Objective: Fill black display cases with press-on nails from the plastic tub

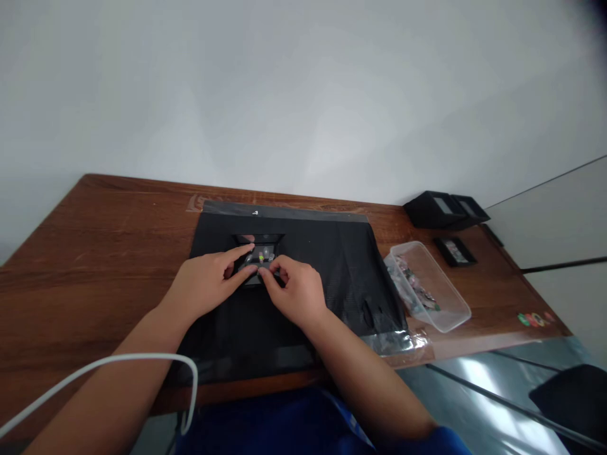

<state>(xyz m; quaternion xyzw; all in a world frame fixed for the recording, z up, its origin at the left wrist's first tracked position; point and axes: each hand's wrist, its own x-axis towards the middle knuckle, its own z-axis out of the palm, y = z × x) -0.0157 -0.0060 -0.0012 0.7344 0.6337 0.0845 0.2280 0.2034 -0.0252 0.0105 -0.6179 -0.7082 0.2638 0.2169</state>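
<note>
A small black box (259,239) with its lid raised lies on the black mat. Inside it shows a clear, shiny insert or packet (265,251) with small pale and yellow-green pieces; its exact kind is too small to tell. My left hand (205,278) grips the box's left side, index finger at the upper part and thumb at the lower front. On the front right, my right hand (296,287) is closed in a pinch at the edge of the clear insert. Both thumbs nearly meet at the front. The fingertips partly hide the contents.
The black mat (341,278) is taped to a wooden table (109,234). To the right stand a clear plastic tub (446,303) of small packets, black boxes (434,208) and a filled black tray (454,251). A white cable (137,357) crosses my left forearm.
</note>
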